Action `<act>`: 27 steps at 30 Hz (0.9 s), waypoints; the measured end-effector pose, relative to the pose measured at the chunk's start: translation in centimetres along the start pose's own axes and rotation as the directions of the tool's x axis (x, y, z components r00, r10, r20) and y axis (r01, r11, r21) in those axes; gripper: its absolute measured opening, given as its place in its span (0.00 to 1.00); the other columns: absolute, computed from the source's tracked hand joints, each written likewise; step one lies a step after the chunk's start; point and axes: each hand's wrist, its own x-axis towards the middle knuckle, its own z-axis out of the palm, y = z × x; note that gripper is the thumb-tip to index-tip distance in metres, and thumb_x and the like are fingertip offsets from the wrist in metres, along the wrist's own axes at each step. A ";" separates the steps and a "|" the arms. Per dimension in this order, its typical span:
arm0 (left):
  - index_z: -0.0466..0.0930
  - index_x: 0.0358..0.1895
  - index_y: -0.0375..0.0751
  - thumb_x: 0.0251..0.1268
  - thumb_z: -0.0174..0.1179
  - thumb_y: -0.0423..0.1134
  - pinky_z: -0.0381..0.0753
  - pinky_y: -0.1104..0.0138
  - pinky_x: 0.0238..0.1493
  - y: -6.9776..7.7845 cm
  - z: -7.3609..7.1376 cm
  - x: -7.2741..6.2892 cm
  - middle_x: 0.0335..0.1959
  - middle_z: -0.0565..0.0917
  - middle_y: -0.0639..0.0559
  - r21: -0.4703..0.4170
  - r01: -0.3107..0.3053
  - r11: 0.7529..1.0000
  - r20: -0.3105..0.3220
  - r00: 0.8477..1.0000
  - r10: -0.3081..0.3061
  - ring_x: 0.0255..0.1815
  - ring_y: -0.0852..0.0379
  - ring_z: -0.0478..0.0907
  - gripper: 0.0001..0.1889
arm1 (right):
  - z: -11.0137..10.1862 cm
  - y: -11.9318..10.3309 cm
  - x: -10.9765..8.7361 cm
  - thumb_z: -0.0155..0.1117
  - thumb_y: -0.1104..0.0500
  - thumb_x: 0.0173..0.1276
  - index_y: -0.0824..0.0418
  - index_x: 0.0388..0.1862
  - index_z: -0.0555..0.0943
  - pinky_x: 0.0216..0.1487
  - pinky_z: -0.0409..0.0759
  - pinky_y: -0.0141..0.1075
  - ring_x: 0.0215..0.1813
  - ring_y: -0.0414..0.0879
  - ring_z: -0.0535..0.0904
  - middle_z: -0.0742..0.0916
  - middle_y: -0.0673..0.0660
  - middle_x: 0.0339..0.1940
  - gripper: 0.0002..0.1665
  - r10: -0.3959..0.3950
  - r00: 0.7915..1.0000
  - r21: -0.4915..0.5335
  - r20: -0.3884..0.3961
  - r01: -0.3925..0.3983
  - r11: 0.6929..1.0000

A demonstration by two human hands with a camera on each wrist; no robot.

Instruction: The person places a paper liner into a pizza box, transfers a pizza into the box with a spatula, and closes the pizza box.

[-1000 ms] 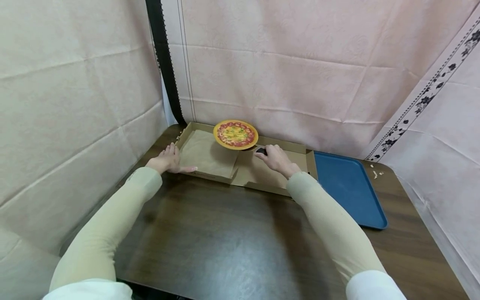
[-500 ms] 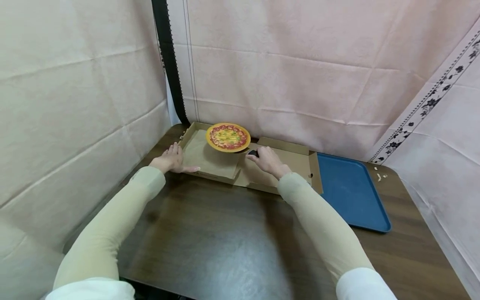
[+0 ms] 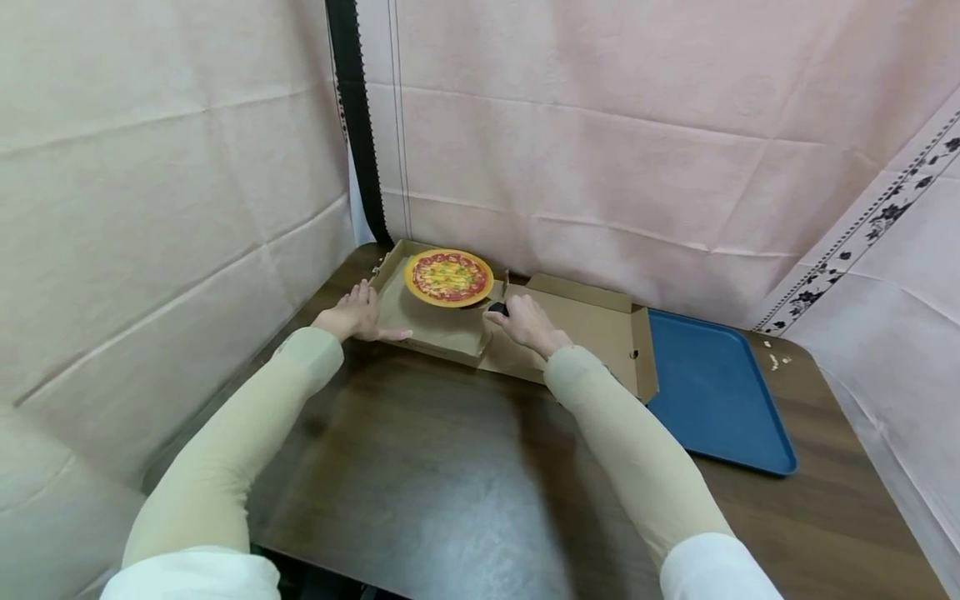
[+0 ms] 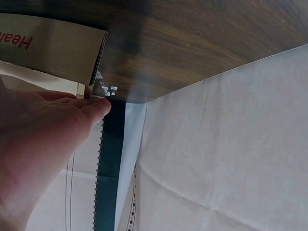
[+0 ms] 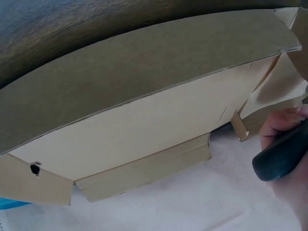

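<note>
Pizza (image 3: 448,277), round and yellow-rimmed with red, yellow and green topping, is just above the centre of the head view, over the left half of an unfolded cardboard box (image 3: 588,329). Pale paper (image 3: 402,308) lines that half; whether the pizza touches it cannot be told. At the pizza's lower right, the right hand (image 3: 525,323) grips a black handle (image 3: 497,310), fingers curled round it; the rounded end of the handle shows at the right of the right wrist view. The left hand (image 3: 363,315) rests at the box's left corner, fingers spread, the thumb stretched along the near edge.

In the left wrist view, red lettering (image 4: 18,41) marks the box wall at upper left, and small white bits (image 4: 108,90) lie just beyond the fingertips. A blue tray (image 3: 720,400) sits on the brown bench (image 3: 435,467) at the right of the head view, just beside the box, with pale crumbs (image 3: 776,362) near its upper right corner. Pinkish cloth (image 3: 600,150) hangs behind, with a black band (image 3: 360,125) at upper left.
</note>
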 end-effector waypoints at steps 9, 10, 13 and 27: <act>0.33 0.72 0.18 0.45 0.46 0.84 0.42 0.45 0.78 -0.2 0.0 0.5 0.75 0.33 0.22 -0.012 0.008 1.000 0.015 1.000 -0.008 0.77 0.28 0.35 0.73 | 0.9 -0.8 1.0 0.54 0.40 0.72 0.58 0.21 0.69 0.19 0.61 0.31 0.17 0.41 0.63 0.72 0.52 0.17 0.27 0.034 0.998 -0.030 0.046 -0.032 0.999; 0.33 0.73 0.18 0.45 0.47 0.84 0.42 0.45 0.78 -0.3 0.1 0.6 0.75 0.33 0.22 -0.009 0.009 1.000 0.015 1.000 -0.009 0.77 0.28 0.35 0.73 | 1.0 -0.8 1.0 0.54 0.40 0.71 0.58 0.21 0.70 0.18 0.61 0.31 0.16 0.41 0.63 0.72 0.52 0.17 0.27 0.040 0.998 -0.030 0.052 -0.038 0.999; 0.33 0.72 0.18 0.51 0.49 0.80 0.41 0.46 0.78 0.1 -0.2 -0.1 0.75 0.33 0.22 -0.014 0.012 1.000 0.012 1.000 -0.012 0.77 0.28 0.35 0.69 | 1.3 -1.0 1.2 0.54 0.40 0.71 0.59 0.22 0.71 0.16 0.61 0.31 0.14 0.41 0.62 0.72 0.52 0.16 0.27 0.044 0.997 -0.039 0.066 -0.042 0.998; 0.32 0.73 0.20 0.44 0.44 0.86 0.41 0.46 0.78 -0.3 0.4 0.8 0.75 0.31 0.23 -0.007 0.025 1.000 0.030 0.999 -0.025 0.77 0.29 0.33 0.73 | 1.4 -1.8 1.4 0.56 0.40 0.70 0.56 0.17 0.70 0.17 0.61 0.31 0.15 0.40 0.62 0.69 0.49 0.12 0.28 0.060 0.993 -0.054 0.105 -0.055 0.997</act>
